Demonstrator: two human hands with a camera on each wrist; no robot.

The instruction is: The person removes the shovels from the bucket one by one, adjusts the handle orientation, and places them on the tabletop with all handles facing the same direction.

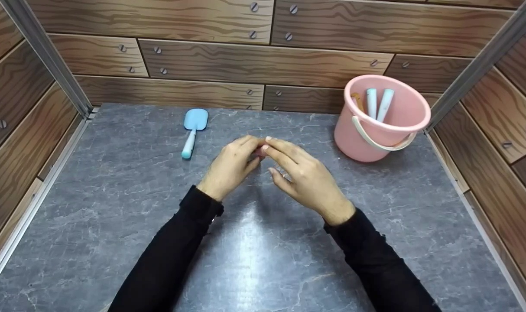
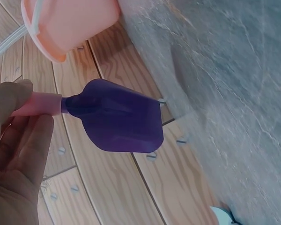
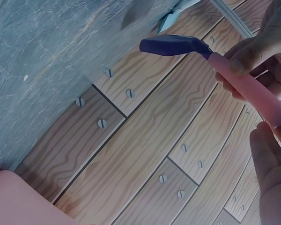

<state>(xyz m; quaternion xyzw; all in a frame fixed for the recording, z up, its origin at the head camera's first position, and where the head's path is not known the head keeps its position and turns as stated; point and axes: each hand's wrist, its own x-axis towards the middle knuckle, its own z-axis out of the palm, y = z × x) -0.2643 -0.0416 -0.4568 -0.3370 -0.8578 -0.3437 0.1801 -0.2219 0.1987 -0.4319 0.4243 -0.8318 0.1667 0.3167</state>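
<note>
In the head view, two hands in black sleeves meet above the middle of the gray counter (image 1: 94,216). A sliver of pink handle (image 1: 259,151) shows between the left hand (image 1: 232,167) and the right hand (image 1: 306,182). Beyond them, to the left, a blue shovel (image 1: 196,119) lies on the counter. At the far right stands a pink bucket (image 1: 362,147), with two light-blue handles (image 1: 378,105) and something orange (image 1: 356,101) inside. A wood-patterned wall (image 1: 202,56) runs behind.

In the left wrist view, the thumb and fingers of the left hand pinch the pink handle of a purple shovel (image 2: 119,117), its blade raised clear of the counter. The bucket appears near the upper left corner.

In the right wrist view, the left hand grips the handle from above. The right hand's fingers are nearly straight and close together beside the handle's end; whether they touch it, I cannot tell.
</note>
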